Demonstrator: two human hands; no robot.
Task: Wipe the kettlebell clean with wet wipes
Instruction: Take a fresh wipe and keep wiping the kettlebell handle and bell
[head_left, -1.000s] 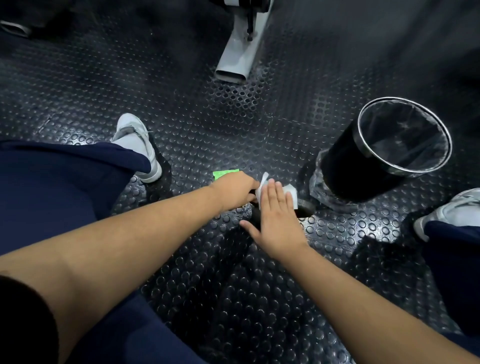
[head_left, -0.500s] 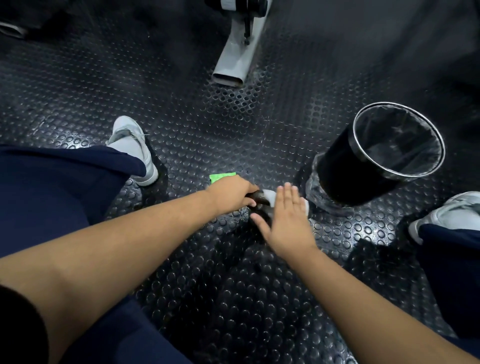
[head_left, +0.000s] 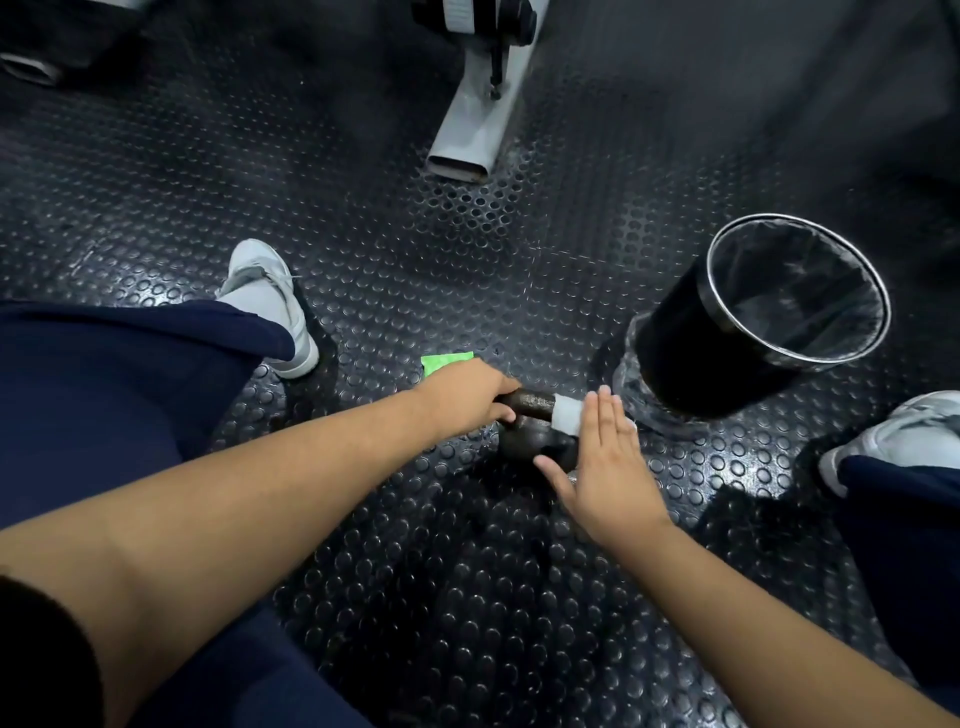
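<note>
the kettlebell (head_left: 537, 439) sits on the studded black floor (head_left: 441, 597) just right of frame centre. its handle bar runs roughly left to right across the frame, tilted slightly down toward the right, with the round body below it toward the viewer. the left hand (head_left: 467, 397) is closed around the left end of the handle. the right hand (head_left: 602, 467) is flat, fingers extended and together, pressing a white wet wipe (head_left: 569, 418) against the right end of the handle; the wipe is wrapped partly around the bar. whether the thumb clamps the wipe cannot be determined.

a green packet (head_left: 441, 361) lies on the floor just above the left hand, partly hidden by it. a black bin (head_left: 727, 353) with a clear liner stands to the right of the kettlebell, near but apart. a grey machine foot (head_left: 470, 135) occupies the upper centre. a white shoe (head_left: 270, 306) is at centre left.
</note>
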